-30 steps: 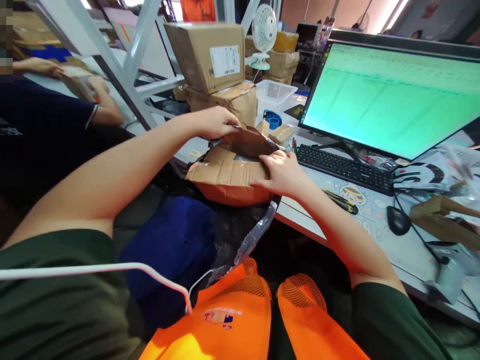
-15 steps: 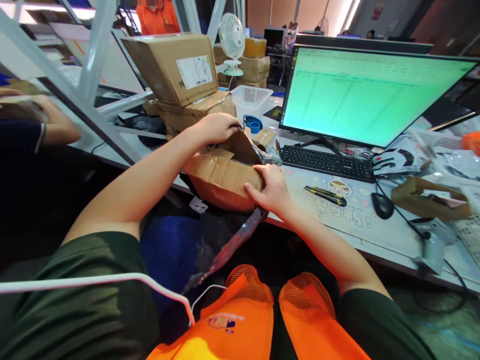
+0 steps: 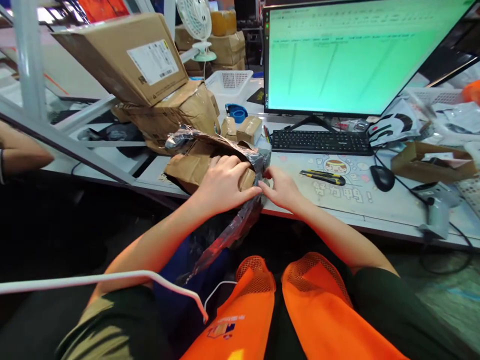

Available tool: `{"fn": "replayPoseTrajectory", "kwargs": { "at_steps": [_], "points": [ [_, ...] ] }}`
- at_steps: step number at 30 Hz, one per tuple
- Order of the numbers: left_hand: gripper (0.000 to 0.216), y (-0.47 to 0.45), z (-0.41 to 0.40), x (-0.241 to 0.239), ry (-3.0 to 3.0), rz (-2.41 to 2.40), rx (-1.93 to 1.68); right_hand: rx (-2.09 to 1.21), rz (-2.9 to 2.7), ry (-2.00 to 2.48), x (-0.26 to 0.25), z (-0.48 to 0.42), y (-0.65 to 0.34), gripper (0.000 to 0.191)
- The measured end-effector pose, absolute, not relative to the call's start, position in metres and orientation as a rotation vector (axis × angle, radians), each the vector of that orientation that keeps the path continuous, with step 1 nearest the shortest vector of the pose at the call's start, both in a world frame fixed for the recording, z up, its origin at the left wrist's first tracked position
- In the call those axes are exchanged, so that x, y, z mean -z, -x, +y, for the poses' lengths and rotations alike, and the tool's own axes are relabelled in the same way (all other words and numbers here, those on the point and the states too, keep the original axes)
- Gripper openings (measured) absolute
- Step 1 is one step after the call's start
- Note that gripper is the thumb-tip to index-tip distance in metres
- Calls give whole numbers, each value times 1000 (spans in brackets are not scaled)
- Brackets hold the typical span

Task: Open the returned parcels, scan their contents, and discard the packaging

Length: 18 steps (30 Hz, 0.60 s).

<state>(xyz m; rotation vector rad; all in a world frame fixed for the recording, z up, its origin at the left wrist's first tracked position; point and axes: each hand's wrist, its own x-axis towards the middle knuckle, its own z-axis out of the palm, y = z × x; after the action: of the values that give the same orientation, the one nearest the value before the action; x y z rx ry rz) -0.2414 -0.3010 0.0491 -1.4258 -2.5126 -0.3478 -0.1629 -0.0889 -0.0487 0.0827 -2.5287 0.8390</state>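
An opened brown cardboard box (image 3: 189, 170) sits at the desk's front edge, its top gaping. Crumpled grey plastic wrapping (image 3: 258, 161) clings to its upper and right edges, and a clear strip of it dangles below the desk. My left hand (image 3: 226, 182) lies over the near side of the box, fingers curled onto it and thumb reaching right to the plastic. At the right end of the box, my right hand (image 3: 282, 190) pinches the plastic, its fingertips partly hidden. The two thumbs nearly touch. What the box contains cannot be seen.
Behind stand stacked cartons (image 3: 127, 60), a small fan (image 3: 195, 20) and a white basket (image 3: 229, 82). To the right are a monitor (image 3: 337, 65), keyboard (image 3: 320, 141), utility knives (image 3: 322, 177), mouse (image 3: 382, 178) and scanner (image 3: 437, 205). Another person's arm (image 3: 22, 150) shows at left.
My left hand has moved from the box's raised far flap to its near side. My right hand has shifted to the plastic at the right end. The view has tilted down and turned.
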Motion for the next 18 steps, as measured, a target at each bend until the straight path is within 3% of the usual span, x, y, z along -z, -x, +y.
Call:
{"fn": "replayPoseTrajectory", "kwargs": {
  "at_steps": [6, 14, 18],
  "points": [
    [27, 244, -281, -36, 1380, -2434, 493, -663, -2712, -131, 19, -99, 170, 19],
    [23, 275, -287, -27, 1514, -2370, 654, -724, -2648, -297, 12, -67, 172, 16],
    [27, 270, -299, -33, 1516, -2324, 610, -464, -2791, 184, 50, 13, 142, 32]
  ]
}}
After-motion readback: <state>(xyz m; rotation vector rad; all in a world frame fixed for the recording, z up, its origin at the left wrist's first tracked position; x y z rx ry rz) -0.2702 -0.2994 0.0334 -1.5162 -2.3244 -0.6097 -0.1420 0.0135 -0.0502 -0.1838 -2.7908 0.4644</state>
